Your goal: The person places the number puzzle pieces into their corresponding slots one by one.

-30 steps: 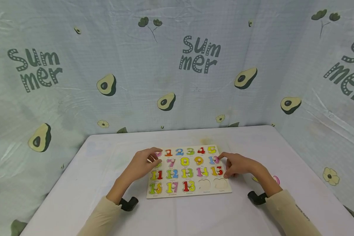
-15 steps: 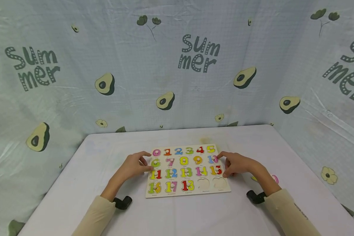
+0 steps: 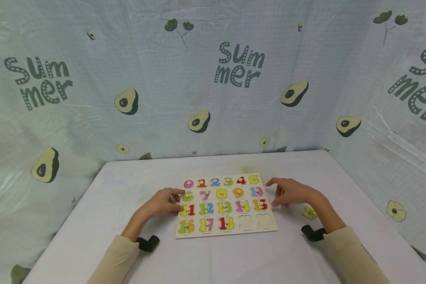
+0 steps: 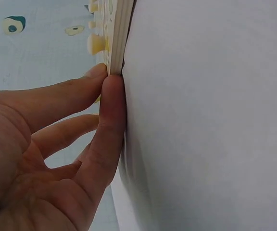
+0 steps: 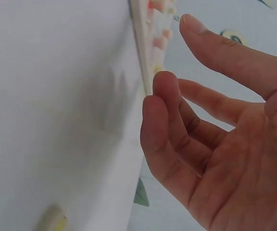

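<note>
A wooden number puzzle board (image 3: 213, 232) lies on the white table, with knobbed number pieces in most of its recesses. Two recesses at its lower right show bare wood. My left hand (image 3: 162, 202) holds the board's left edge between thumb and fingers; in the left wrist view one fingertip (image 4: 113, 89) meets the side of the board. Off the right edge, my right hand (image 3: 294, 192) hovers with loosely bent fingers, nothing between them. Near the right wrist lies a yellow-green number piece (image 3: 309, 213), partly covered by the forearm.
The white table (image 3: 135, 177) reaches back to a hanging cloth (image 3: 156, 90) printed with avocados and "summer" lettering. A black wrist device (image 3: 148, 243) sits on the left wrist, another (image 3: 312, 233) on the right.
My left hand drew back leftward from the board's top-left numbers to its left edge. My right hand let go of the board's right edge and shifted right; the loose piece shows more.
</note>
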A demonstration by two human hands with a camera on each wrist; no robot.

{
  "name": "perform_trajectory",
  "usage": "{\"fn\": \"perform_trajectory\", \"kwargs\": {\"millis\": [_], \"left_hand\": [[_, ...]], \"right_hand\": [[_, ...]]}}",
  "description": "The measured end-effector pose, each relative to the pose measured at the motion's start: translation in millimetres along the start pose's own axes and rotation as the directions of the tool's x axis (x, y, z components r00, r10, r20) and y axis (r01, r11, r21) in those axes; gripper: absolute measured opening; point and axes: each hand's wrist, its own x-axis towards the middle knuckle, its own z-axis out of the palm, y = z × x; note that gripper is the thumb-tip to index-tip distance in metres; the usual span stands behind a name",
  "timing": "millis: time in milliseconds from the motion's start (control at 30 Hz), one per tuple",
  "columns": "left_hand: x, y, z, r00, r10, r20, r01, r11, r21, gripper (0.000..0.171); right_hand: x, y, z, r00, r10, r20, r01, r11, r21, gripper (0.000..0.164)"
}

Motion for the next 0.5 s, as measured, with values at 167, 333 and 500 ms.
{"fn": "perform_trajectory", "kwargs": {"millis": [167,333,500], "left_hand": [[-0.3,1.0,1.9,1.0,-0.021,0.005,0.021,1.0,-0.011,0.06],[-1.5,1.1,3.9,0.999,-0.033,0.006,0.033,0.999,-0.024,0.061],[-2.8,2.4,5.4,0.999,-0.043,0.001,0.043,0.999,-0.02,0.061]], "right_hand": [[-10.6,3.0,-15.2,1.0,0.015,0.02,-0.016,0.999,0.029,0.054],[-24.8,6.4,-27.9,0.996,0.058,0.069,-0.061,0.997,0.045,0.042],[-38.6,16.9,-40.4,0.994,0.09,0.068,-0.091,0.996,0.024,0.028]]}}
